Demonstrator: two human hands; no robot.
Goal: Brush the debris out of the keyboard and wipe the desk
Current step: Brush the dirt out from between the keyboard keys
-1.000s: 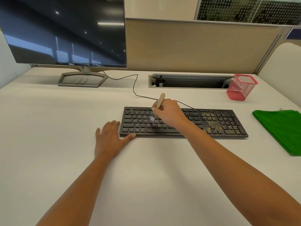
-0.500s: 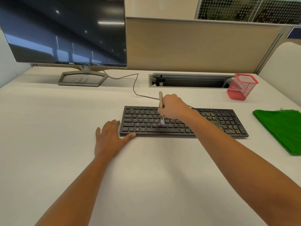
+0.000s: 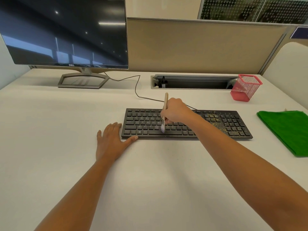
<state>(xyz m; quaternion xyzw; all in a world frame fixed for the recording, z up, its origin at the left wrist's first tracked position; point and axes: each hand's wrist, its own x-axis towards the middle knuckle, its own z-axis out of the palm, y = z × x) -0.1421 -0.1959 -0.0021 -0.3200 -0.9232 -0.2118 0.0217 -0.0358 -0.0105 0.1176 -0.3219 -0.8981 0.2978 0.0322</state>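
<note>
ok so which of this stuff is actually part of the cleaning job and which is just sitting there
In the job: keyboard, debris on its right side, brush in the right hand, green cloth, desk.
Just there: monitor, red mesh pot, cable slot.

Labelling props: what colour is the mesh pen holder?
Red-pink wire mesh pen holder, at the desk's back right; head view.

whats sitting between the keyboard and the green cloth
Nothing. In the head view, only a bare strip of white desk separates the right end of the keyboard from the green cloth.
</note>
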